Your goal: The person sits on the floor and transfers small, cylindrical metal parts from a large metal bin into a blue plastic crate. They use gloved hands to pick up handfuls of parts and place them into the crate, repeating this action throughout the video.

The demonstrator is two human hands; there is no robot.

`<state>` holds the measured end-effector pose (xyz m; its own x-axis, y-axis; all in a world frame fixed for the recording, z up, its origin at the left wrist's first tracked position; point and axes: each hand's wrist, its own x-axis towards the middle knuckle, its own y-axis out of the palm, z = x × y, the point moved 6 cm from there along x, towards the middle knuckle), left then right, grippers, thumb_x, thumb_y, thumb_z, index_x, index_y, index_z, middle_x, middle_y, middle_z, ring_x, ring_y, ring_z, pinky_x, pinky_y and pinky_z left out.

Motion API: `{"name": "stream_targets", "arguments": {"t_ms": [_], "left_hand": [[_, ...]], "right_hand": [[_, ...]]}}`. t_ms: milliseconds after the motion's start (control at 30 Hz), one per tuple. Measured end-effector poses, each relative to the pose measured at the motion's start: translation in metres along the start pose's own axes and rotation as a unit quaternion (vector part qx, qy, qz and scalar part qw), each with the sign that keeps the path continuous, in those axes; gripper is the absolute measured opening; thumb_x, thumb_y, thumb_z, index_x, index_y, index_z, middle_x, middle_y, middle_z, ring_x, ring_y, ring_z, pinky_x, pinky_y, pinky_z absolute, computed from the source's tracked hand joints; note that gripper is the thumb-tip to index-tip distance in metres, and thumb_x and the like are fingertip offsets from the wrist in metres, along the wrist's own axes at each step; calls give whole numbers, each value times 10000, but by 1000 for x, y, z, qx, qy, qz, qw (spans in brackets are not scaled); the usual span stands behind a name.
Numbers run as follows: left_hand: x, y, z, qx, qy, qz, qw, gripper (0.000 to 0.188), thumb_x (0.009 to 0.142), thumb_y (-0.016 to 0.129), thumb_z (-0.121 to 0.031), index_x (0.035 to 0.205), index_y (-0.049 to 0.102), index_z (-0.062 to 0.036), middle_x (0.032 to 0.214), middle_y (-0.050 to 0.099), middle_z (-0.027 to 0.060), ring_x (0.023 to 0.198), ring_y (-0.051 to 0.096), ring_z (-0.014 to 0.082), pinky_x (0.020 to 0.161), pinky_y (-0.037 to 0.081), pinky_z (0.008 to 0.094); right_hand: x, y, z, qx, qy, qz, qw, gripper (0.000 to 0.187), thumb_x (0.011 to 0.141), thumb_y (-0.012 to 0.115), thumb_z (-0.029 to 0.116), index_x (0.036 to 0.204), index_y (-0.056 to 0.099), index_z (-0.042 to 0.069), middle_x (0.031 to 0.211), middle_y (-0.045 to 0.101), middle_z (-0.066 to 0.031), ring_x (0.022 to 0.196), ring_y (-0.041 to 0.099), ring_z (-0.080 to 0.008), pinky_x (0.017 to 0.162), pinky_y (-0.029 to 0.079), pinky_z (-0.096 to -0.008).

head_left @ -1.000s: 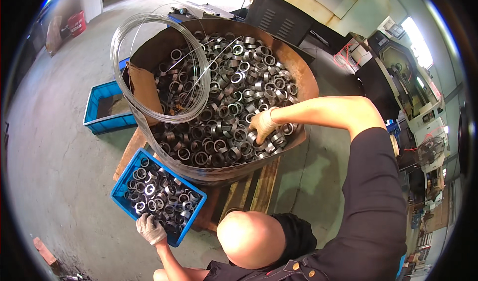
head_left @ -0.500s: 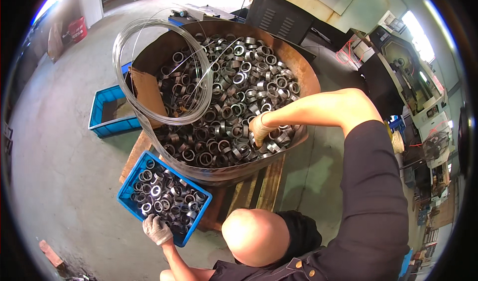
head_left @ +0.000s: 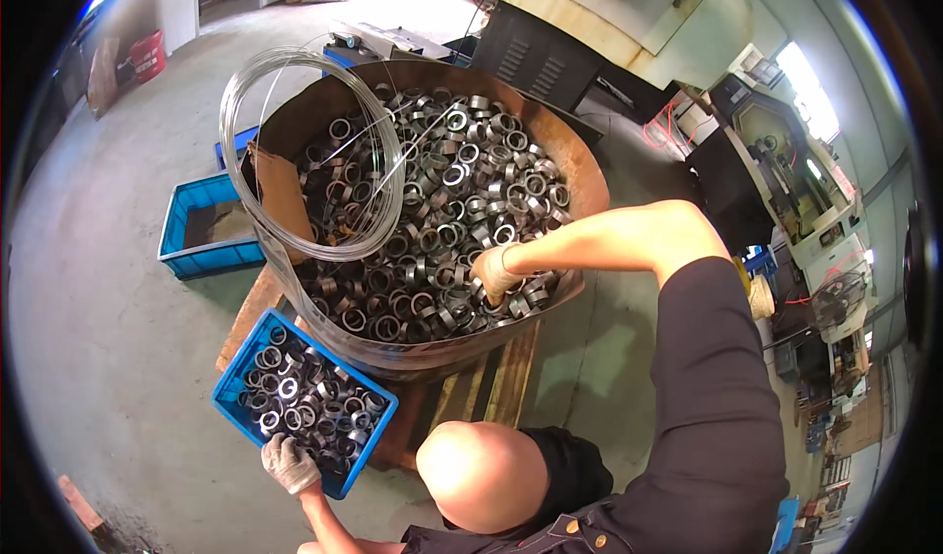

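Observation:
A large, rusty, round-walled metal bin (head_left: 580,166) is heaped with short steel rings (head_left: 429,174). My right hand (head_left: 494,272), in a pale glove, reaches down among the rings near the bin's closer right side; its fingertips are hidden there. At the lower left a blue plastic crate (head_left: 390,418) holds many more rings (head_left: 312,389). My gloved left hand (head_left: 291,464) is curled over the crate's near left edge, its fingers bent onto the rim. A coil of silvery wire (head_left: 232,122) hangs over the bin's left wall.
Beside the bin stands a second blue crate (head_left: 169,222). A brown cardboard piece (head_left: 285,193) leans inside the bin, which rests on a wooden pallet (head_left: 511,382). My bent knee (head_left: 473,470) is close in front. Machines (head_left: 550,48) stand behind, and a red bucket (head_left: 147,56) is far left.
The whole view has shifted, so the bin, crates and both hands appear slightly further left and lower. My right hand stays among the rings and my left hand stays on the crate's rim.

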<state>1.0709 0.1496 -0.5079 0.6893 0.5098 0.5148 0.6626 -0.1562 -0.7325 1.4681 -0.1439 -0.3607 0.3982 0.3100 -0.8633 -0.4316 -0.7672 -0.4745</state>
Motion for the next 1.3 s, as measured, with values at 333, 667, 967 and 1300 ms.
{"name": "stream_targets", "arguments": {"t_ms": [333,667,967,1300], "left_hand": [[5,-3,-1,-14,-14,2,1000,183,655,605,28,824,604,-41,989,631,123,944,572,356,874,450,488],[10,-11,-6,-25,-9,-37,999,185,626,626,18,785,601,-73,934,625,93,896,580,324,835,453,448],[8,-7,-8,-35,-7,-34,999,176,618,620,23,770,589,-61,920,626,105,889,578,344,830,456,467],[9,-12,-7,-22,-4,-59,998,169,614,624,26,753,591,-64,910,626,96,867,587,322,842,458,460]], "right_hand": [[-10,-5,14,-51,25,20,998,863,630,803,294,1414,488,118,1297,616,-128,1136,626,-299,883,528,-432],[-9,-5,10,-67,11,-18,998,855,629,759,213,1429,476,110,1250,635,-156,1121,630,-317,881,522,-411],[-29,-22,-12,191,2,-137,972,890,633,749,105,1456,418,35,890,677,-124,700,630,-200,598,523,-342],[-100,-81,19,587,-170,-161,775,470,655,716,0,1113,616,17,885,620,8,776,558,-97,692,477,-261]]}}
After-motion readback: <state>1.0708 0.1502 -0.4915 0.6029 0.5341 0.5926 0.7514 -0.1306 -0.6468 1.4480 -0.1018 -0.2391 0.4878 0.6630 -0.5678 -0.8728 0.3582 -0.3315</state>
